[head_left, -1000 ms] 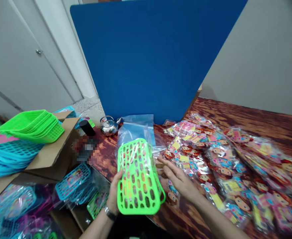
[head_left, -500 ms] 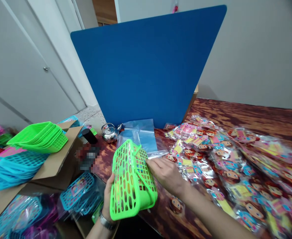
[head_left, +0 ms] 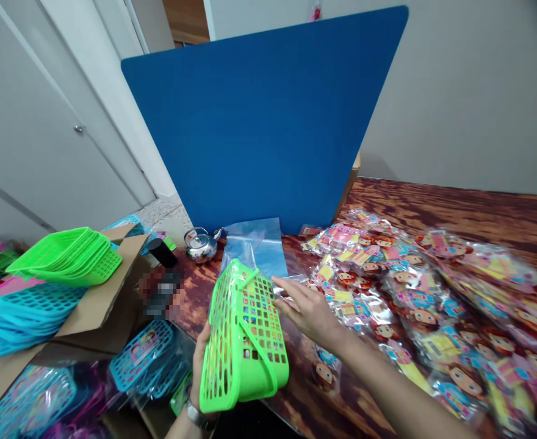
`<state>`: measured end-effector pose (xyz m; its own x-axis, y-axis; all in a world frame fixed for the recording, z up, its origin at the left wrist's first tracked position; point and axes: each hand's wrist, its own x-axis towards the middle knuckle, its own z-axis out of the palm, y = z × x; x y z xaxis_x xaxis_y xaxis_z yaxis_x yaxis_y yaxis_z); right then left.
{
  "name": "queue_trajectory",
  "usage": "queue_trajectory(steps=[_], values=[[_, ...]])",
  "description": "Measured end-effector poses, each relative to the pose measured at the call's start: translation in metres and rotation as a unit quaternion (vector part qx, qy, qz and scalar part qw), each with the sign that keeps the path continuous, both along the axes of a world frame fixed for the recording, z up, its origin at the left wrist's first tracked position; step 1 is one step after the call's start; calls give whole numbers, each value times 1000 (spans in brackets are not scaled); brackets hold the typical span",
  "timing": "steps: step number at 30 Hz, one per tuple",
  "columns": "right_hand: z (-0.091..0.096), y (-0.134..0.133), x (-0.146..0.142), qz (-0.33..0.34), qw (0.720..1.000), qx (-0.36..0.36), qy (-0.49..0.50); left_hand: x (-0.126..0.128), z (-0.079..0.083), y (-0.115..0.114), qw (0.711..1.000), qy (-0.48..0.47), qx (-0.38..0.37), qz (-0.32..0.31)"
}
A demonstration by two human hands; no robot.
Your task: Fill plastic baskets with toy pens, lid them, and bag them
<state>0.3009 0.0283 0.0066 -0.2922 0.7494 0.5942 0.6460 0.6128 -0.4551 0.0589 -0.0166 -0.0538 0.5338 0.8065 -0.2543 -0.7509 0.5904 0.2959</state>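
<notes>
A green plastic basket (head_left: 250,341) with slotted sides is tilted up over the table's near edge. My left hand (head_left: 199,360) grips it from the left, its fingers mostly hidden behind the basket. Colourful printed contents show through the holes, but I cannot make out what they are. Just right of the basket is my right hand (head_left: 307,311), fingers stretched out and apart, the tips close to the basket's side. A clear plastic bag (head_left: 257,244) lies flat behind the basket.
Many packaged doll cut-outs (head_left: 415,292) cover the table's right side. A blue board (head_left: 268,122) stands at the back, with a small metal teapot (head_left: 201,244) before it. On the left, stacked green baskets (head_left: 71,256) and blue baskets (head_left: 30,311) rest by a cardboard box (head_left: 104,292).
My right hand's fingers have left the basket's handle area and spread apart. The basket has turned, so that more of its gridded right side shows.
</notes>
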Motion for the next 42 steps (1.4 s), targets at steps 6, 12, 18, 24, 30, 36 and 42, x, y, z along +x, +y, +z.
queue_trajectory(steps=[6,12,18,24,30,36,42], values=[[-7,-2,1,-3,996,85,-41,3,-3,0,999,-18,19,-29],[-5,-14,-4,10,993,115,-16,17,9,1,997,0,48,59],[-10,-47,-2,58,997,33,26,7,12,7,998,5,53,44],[0,-61,12,23,997,-70,26,13,26,7,1000,17,7,13],[14,-51,5,104,988,-108,-37,32,38,5,993,85,-58,53],[-1,-60,8,52,989,-130,53,32,36,0,986,122,-102,49],[-26,-69,0,7,939,-267,216,35,28,6,971,195,-44,130]])
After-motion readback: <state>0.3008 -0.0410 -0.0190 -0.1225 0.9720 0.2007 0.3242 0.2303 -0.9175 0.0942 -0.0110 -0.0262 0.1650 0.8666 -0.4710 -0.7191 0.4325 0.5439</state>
